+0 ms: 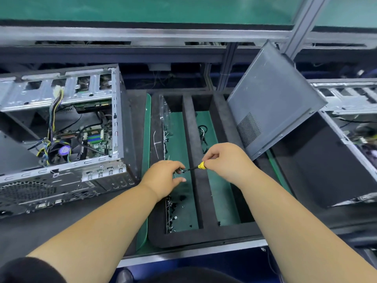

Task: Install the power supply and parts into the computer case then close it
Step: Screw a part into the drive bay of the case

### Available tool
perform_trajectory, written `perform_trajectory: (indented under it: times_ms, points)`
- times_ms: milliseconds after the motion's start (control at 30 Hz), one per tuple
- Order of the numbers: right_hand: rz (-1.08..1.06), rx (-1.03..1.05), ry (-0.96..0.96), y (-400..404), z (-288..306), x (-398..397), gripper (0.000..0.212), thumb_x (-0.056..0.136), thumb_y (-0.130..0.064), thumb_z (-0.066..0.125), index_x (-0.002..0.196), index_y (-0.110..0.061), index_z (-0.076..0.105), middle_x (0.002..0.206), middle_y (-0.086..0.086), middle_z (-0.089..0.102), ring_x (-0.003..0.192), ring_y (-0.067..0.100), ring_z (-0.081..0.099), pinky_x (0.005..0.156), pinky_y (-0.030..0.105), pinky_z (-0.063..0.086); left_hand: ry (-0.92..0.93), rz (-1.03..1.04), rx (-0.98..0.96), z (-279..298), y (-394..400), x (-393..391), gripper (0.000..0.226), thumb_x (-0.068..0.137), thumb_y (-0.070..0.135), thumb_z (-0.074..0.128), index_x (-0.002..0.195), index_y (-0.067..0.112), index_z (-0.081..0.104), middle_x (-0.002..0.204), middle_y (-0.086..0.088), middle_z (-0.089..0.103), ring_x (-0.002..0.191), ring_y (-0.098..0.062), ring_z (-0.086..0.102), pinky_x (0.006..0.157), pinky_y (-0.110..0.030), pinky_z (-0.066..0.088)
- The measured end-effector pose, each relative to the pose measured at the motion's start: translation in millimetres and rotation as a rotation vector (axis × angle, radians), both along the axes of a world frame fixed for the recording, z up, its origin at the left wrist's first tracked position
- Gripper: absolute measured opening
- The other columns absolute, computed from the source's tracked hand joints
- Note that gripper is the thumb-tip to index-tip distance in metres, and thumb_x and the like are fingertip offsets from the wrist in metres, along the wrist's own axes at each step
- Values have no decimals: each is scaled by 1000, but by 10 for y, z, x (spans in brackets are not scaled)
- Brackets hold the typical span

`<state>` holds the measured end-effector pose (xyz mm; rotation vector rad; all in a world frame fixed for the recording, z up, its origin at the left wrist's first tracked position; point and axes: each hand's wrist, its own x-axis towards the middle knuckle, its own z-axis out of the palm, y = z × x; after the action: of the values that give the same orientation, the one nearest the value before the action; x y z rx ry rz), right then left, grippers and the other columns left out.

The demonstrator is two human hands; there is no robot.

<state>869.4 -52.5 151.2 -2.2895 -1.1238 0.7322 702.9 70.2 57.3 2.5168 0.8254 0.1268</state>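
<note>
An open computer case (61, 176) lies on its side at the left, its motherboard, fan and bundled cables (53, 111) exposed. My right hand (226, 160) grips a yellow-handled screwdriver (201, 165), shaft pointing left. My left hand (165, 178) pinches something small at the screwdriver's tip; I cannot make out what it is. Both hands hover over a black foam tray (204, 237) with green-floored compartments. Loose black screws (173, 211) lie in the left compartment. A grey side panel (275, 99) leans upright at the tray's right.
A second computer case (346, 111) lies at the far right. A black cable coil (204, 137) sits in the tray's right compartment, white zip ties (156, 144) on its left rim. Metal framing (142, 35) runs along the back.
</note>
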Motion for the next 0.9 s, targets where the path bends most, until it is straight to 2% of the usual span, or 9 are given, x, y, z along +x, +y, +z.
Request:
perform_trajectory:
  times_ms: [100, 200, 367, 467, 567, 700, 800, 900]
  points:
    - [9, 13, -1, -8, 15, 25, 4, 76, -25, 72, 73, -27, 73, 66, -12, 67, 43, -2, 48, 41, 14, 33, 14, 42, -34, 79, -10, 82, 21, 91, 35, 64, 110, 25, 66, 101, 9, 65, 99, -13, 57, 88, -29, 47]
    - [1, 15, 19, -7, -5, 43, 4, 76, -23, 71, 73, -25, 72, 68, -9, 68, 43, 1, 47, 45, 19, 36, 81, 90, -47, 121, -2, 119, 18, 94, 33, 60, 106, 23, 68, 100, 4, 67, 95, -16, 61, 86, -31, 49]
    - [22, -31, -33, 29, -132, 10, 4, 80, -26, 68, 77, -29, 68, 75, -12, 67, 64, 5, 59, 56, 25, 47, 127, 150, -56, 93, 34, 49, 22, 95, 31, 59, 111, 21, 70, 111, 2, 69, 103, -17, 61, 89, -28, 47]
    - [56, -84, -41, 54, -221, -9, 7, 81, -28, 69, 85, -29, 64, 85, -11, 67, 79, 9, 63, 73, 33, 56, 133, 157, -98, 83, 49, 25, 26, 97, 28, 56, 118, 20, 69, 120, 3, 67, 112, -16, 59, 94, -24, 43]
    - [21, -17, -40, 77, -225, 21, 15, 80, -31, 73, 86, -28, 59, 88, -9, 64, 77, 12, 61, 68, 31, 53, 81, 189, -175, 80, 47, 18, 25, 98, 23, 55, 118, 20, 70, 118, 4, 68, 112, -14, 59, 95, -21, 42]
    - [-97, 188, 92, 137, -100, 90, 16, 76, -28, 78, 79, -28, 63, 81, -9, 64, 61, 7, 53, 49, 20, 39, -132, 371, -447, 102, 36, 14, 18, 92, 15, 63, 98, 28, 73, 95, 9, 73, 95, -7, 65, 87, -21, 49]
    - [-146, 385, 280, 178, 59, 129, 13, 75, -22, 81, 80, -27, 70, 73, -11, 58, 58, 3, 51, 53, 16, 42, -352, 528, -718, 206, 30, 73, 16, 89, 11, 66, 89, 25, 74, 86, 6, 74, 88, -10, 67, 78, -19, 48]
    - [-165, 598, 360, 200, 226, 120, 7, 82, -21, 76, 81, -24, 69, 71, -10, 67, 64, 0, 60, 64, 16, 49, -548, 653, -1010, 357, 34, 180, 12, 93, 14, 62, 89, 16, 73, 81, 5, 73, 73, -8, 61, 66, -19, 44]
